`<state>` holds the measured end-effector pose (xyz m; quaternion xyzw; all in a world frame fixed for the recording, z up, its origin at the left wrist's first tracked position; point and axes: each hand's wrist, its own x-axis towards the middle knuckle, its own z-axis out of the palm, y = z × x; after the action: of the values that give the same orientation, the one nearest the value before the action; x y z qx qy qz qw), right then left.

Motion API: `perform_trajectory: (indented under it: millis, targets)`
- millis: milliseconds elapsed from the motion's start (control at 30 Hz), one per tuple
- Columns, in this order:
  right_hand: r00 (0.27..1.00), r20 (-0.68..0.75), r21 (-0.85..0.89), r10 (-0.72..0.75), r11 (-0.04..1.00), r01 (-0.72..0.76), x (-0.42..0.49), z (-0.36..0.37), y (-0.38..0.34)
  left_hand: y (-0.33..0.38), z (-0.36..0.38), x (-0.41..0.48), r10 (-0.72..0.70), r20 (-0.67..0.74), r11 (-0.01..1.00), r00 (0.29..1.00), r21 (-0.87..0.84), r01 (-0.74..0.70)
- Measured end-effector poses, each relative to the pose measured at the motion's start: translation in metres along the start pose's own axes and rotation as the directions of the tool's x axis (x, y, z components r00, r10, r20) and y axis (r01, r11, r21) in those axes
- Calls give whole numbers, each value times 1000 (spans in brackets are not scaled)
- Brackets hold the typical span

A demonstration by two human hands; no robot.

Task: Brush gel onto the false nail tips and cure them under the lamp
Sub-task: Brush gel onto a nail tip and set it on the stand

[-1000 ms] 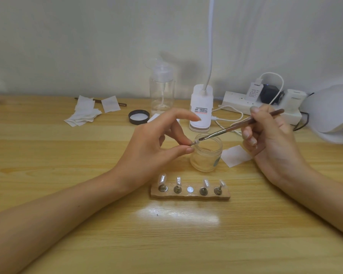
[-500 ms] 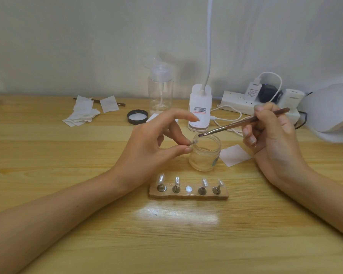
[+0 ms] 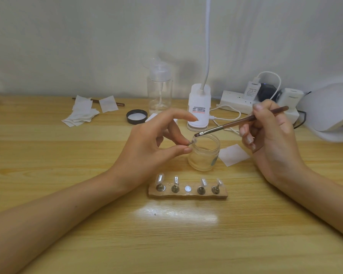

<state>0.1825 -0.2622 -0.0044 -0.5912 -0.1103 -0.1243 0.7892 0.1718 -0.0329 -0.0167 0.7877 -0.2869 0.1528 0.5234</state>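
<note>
Since a second ago the tip of the brush (image 3: 226, 126) has crept up a little; now it hangs just over the nail tip (image 3: 194, 140). Whether they touch is too small to see. That nail tip is tiny and clear, on a thin metal stem, right at the fingertips of the left hand (image 3: 152, 147). Thumb and one finger pinch the stem; the first finger sticks up free. The right hand (image 3: 269, 139) curls round the brown brush. An open glass jar (image 3: 204, 157) stands beside the nail tip. Four more clear tips (image 3: 160, 178) stand on a wooden block (image 3: 187, 195) nearer the person. The white curing lamp (image 3: 331, 109) sits far right.
</note>
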Motion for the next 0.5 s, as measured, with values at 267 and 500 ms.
perform_trajectory:
  millis: [267,500]
  targets:
    - [999,-39,-86,9,996,-12,0,-3,2,0,0,0,-3,1,1000,1000,-2,3]
    - [999,27,-23,-23,999,23,-1,-2,2,0,0,0,-12,-3,1000,1000,-9,12]
